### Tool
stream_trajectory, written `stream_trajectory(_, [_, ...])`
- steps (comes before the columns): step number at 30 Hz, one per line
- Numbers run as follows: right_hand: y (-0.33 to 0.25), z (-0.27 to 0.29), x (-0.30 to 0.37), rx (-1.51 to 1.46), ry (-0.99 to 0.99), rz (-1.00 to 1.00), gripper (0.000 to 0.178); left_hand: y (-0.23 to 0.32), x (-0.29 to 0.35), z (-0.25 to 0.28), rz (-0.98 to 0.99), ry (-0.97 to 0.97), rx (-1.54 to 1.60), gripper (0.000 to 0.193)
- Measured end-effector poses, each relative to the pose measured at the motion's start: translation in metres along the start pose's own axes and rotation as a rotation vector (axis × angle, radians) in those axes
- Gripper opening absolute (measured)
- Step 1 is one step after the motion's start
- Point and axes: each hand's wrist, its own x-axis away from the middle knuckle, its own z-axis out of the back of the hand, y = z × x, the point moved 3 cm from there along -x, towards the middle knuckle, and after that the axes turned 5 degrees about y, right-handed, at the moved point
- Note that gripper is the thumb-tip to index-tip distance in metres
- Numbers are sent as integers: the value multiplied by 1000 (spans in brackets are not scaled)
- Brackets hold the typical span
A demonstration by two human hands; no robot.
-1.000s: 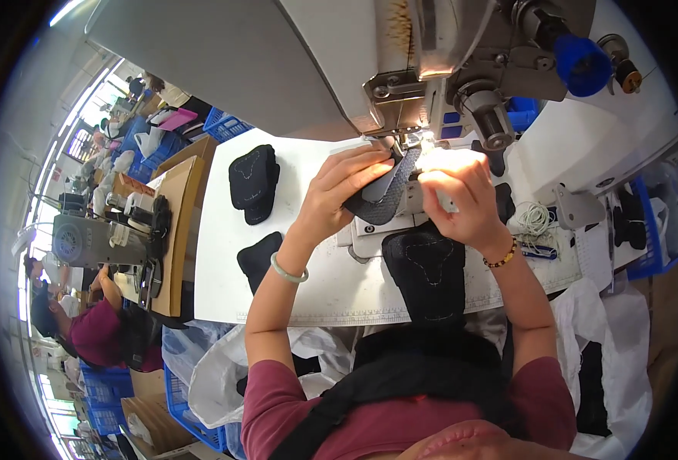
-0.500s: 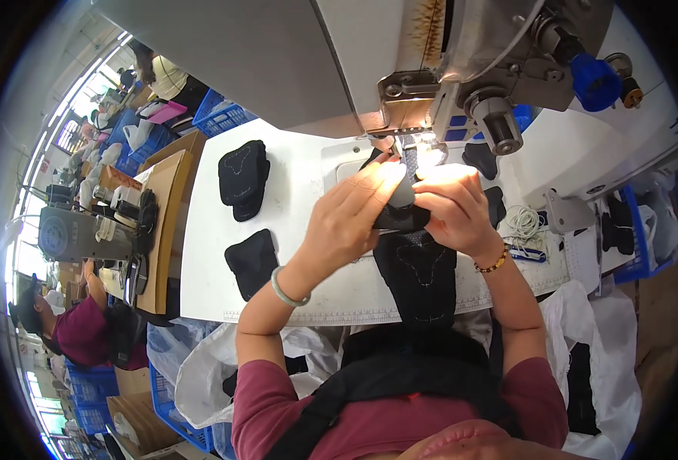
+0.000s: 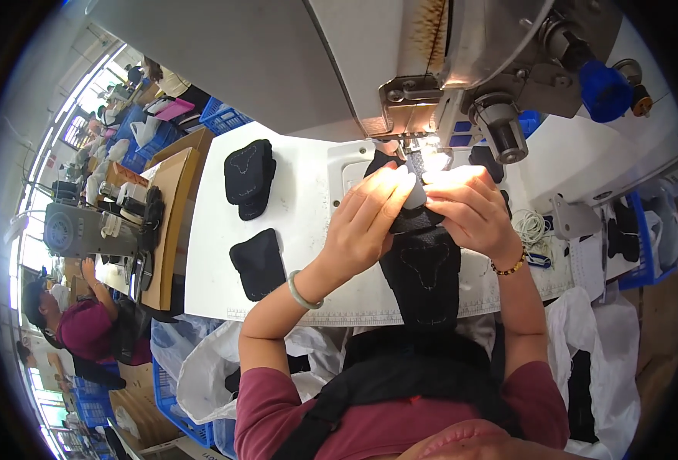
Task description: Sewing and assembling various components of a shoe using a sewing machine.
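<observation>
My left hand point(image 3: 370, 222) and my right hand point(image 3: 465, 211) both grip a black fabric piece point(image 3: 423, 268) and hold its upper end under the needle area of a grey sewing machine point(image 3: 431, 84). The fabric hangs down over the near edge of the white table point(image 3: 308, 184). Bright lamp light falls on my fingertips, and the needle itself is hidden behind them. A green bangle circles my left wrist and a beaded bracelet my right.
A stack of black pieces point(image 3: 248, 178) and a single black piece point(image 3: 258, 262) lie on the table's left part. White plastic bags point(image 3: 201, 368) hang below the table. Another person point(image 3: 86, 330) works at a machine point(image 3: 86, 230) on the left. Blue crates point(image 3: 224, 119) stand far back.
The view has moved closer to the machine. My hands have drawn together on the black piece and shifted it up under the needle area.
</observation>
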Motion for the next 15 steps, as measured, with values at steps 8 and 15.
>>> stream_trajectory(8, [-1, 0, -6, 42, 13, -6, 18, -8, 0, -4, 1, 47, -2, 49])
stream_trajectory(15, [-2, -6, -9, 83, -15, -26, 18, -20, 0, -7, -34, 109, 44, 46])
